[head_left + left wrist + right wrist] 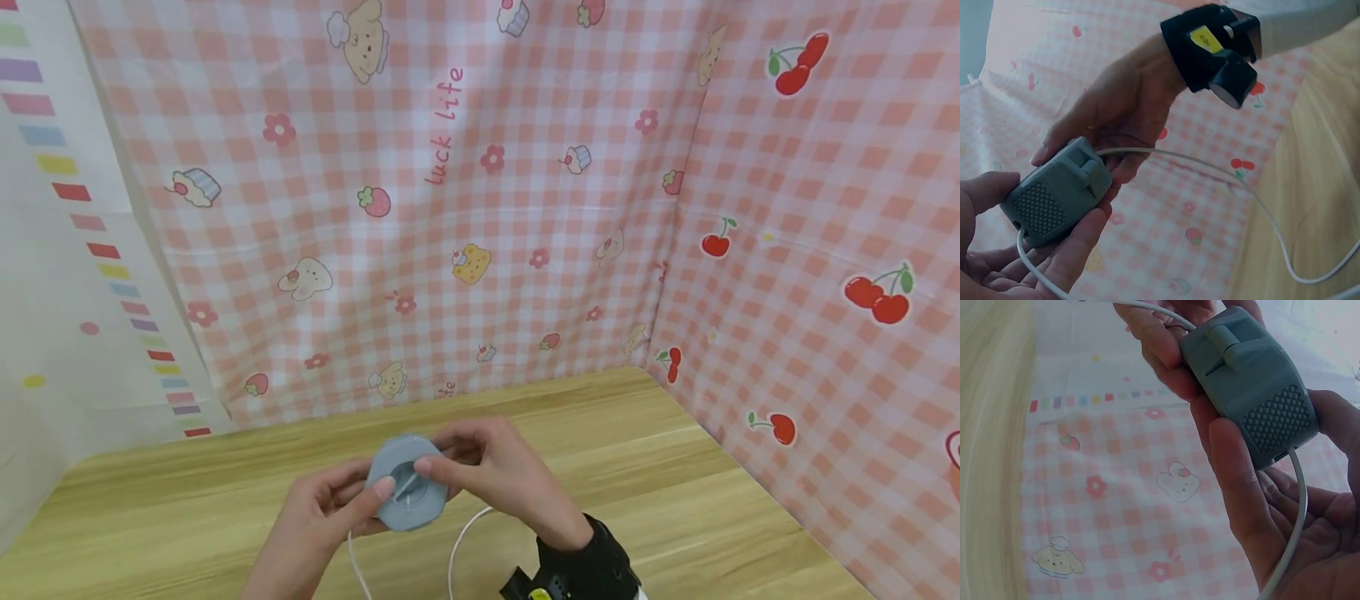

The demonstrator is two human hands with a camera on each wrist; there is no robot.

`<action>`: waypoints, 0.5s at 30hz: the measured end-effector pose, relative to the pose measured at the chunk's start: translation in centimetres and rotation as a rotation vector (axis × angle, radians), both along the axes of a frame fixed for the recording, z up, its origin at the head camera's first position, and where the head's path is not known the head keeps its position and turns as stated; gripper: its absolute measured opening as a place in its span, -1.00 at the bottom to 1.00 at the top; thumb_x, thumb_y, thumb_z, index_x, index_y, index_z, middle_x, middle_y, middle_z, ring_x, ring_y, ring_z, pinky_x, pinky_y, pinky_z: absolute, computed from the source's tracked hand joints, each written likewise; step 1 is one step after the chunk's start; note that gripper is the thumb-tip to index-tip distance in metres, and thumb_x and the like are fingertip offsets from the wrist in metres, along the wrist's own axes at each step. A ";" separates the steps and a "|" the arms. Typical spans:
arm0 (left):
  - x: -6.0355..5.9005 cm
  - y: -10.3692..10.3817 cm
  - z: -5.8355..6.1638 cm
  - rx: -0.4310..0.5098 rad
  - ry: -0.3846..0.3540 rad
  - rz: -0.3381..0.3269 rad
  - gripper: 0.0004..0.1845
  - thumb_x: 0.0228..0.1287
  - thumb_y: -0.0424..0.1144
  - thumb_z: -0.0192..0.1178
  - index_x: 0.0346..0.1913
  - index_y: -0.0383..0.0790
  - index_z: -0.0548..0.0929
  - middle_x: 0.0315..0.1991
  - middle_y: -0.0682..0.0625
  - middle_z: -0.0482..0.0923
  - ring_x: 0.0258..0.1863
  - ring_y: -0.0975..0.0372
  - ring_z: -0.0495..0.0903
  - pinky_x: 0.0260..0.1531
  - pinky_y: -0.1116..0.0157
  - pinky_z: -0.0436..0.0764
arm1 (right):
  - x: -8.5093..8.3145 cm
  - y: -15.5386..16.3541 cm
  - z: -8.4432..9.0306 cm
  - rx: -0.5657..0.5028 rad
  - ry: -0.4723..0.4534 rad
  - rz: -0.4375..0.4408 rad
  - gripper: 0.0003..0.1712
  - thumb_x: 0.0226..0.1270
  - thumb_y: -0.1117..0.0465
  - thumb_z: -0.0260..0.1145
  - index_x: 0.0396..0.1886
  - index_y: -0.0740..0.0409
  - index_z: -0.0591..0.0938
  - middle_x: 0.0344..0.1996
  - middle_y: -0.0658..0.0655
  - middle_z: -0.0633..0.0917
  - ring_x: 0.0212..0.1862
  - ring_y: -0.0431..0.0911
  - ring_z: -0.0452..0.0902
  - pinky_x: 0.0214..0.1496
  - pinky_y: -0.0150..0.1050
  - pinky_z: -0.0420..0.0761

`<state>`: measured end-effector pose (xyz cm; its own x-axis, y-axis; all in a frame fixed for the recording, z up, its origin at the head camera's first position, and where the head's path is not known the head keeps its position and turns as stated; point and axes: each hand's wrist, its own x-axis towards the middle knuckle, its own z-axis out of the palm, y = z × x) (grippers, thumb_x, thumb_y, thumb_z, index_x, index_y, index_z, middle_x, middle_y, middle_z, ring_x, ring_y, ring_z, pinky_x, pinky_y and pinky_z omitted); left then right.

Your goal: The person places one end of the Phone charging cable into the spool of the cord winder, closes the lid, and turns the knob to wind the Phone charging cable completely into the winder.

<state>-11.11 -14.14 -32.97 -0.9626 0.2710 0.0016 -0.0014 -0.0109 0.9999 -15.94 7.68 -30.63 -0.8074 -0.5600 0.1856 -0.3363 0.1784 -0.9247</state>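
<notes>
Above the wooden table [675, 467], a grey-blue case [408, 493] was held up between both hands, clear of the tabletop. The left hand [322, 512] was cupped beneath it, the thumb laid against the rim and the fingers curled round the underside. The right hand [498, 467] was closed over the far side, the thumb pressed on the face and the fingers wrapped behind.

From the left wrist, the case [1057, 190] was seen as a rounded block with a dotted grip patch and a raised tab on its upper side; a white cord [1260, 206] was led out by that tab and another length from the lower end. From the right wrist, the case [1250, 378] was seen gripped between thumb and fingers, with the cord [1297, 512] run down across the palm.

Pink checked cloth [450, 208] with cherries, flowers and bears was hung behind and to the right. A black strap [592, 567] was worn on the right wrist.
</notes>
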 end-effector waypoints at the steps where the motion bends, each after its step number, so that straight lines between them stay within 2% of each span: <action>1: -0.1 0.0 -0.1 0.007 -0.003 0.003 -0.37 0.41 -0.11 0.11 0.34 -0.50 0.27 0.12 -0.27 0.58 -0.06 0.18 0.69 -0.06 0.19 0.67 | -0.1 -0.1 -0.1 -0.003 -0.013 0.005 -0.71 0.26 0.00 0.35 -0.09 0.00 0.69 -0.28 0.14 0.75 -0.35 -0.11 0.70 -0.26 -0.18 0.70; 3: -0.1 0.0 -0.1 0.006 -0.015 0.031 -0.37 0.38 -0.12 0.14 0.32 -0.52 0.29 0.08 -0.27 0.60 -0.07 0.17 0.70 -0.08 0.19 0.68 | -0.2 -0.3 -0.3 0.030 0.028 -0.011 -0.70 0.27 0.00 0.34 -0.07 0.01 0.69 -0.26 0.13 0.75 -0.33 -0.16 0.70 -0.27 -0.22 0.70; 5: -0.3 -0.1 -0.3 -0.001 -0.021 0.059 -0.36 0.36 -0.13 0.17 0.30 -0.55 0.31 0.05 -0.29 0.61 -0.10 0.15 0.71 -0.11 0.19 0.69 | -0.2 -0.6 -0.6 0.082 0.157 -0.046 -0.66 0.28 0.00 0.33 -0.01 0.02 0.66 -0.20 0.10 0.75 -0.25 -0.19 0.69 -0.24 -0.31 0.68; 7: -0.5 -0.1 -0.5 -0.012 -0.036 0.090 -0.36 0.35 -0.12 0.19 0.28 -0.56 0.33 0.02 -0.30 0.63 -0.12 0.13 0.72 -0.14 0.18 0.69 | 0.1 -1.0 -0.8 0.134 0.389 -0.091 -0.67 0.28 0.06 0.35 0.00 0.03 0.64 -0.16 0.04 0.72 -0.20 -0.23 0.65 -0.21 -0.42 0.63; 9: -0.6 -0.1 -0.6 -0.021 -0.056 0.115 -0.36 0.33 -0.11 0.21 0.26 -0.56 0.36 0.00 -0.29 0.64 -0.13 0.10 0.72 -0.15 0.17 0.69 | 0.5 -1.3 -0.8 0.172 0.658 -0.128 -0.71 0.25 0.13 0.38 -0.04 0.04 0.63 -0.16 -0.01 0.66 -0.17 -0.22 0.59 -0.17 -0.50 0.57; 11: -0.8 -0.2 -0.7 -0.020 -0.069 0.129 -0.35 0.31 -0.09 0.23 0.25 -0.55 0.38 -0.02 -0.27 0.66 -0.14 0.09 0.72 -0.16 0.17 0.69 | 1.0 -1.7 -0.7 0.203 0.908 -0.112 -0.76 0.19 0.24 0.42 -0.13 0.04 0.63 -0.20 -0.03 0.60 -0.19 -0.23 0.54 -0.13 -0.54 0.53; 13: -0.8 -0.3 -0.7 -0.019 -0.076 0.138 -0.36 0.29 -0.08 0.25 0.23 -0.53 0.41 -0.02 -0.25 0.66 -0.14 0.09 0.72 -0.16 0.18 0.69 | 1.4 -1.9 -0.7 0.268 1.073 -0.082 -0.80 0.18 0.26 0.42 -0.21 0.00 0.63 -0.25 -0.07 0.54 -0.21 -0.26 0.48 -0.11 -0.56 0.48; 15: -0.9 -0.3 -0.8 -0.023 -0.069 0.137 -0.36 0.28 -0.08 0.25 0.21 -0.54 0.42 -0.03 -0.25 0.67 -0.14 0.10 0.72 -0.16 0.19 0.70 | 1.7 -2.2 -0.8 0.356 1.158 -0.067 -0.82 0.17 0.24 0.43 -0.23 -0.03 0.64 -0.26 -0.10 0.55 -0.21 -0.29 0.46 -0.09 -0.57 0.45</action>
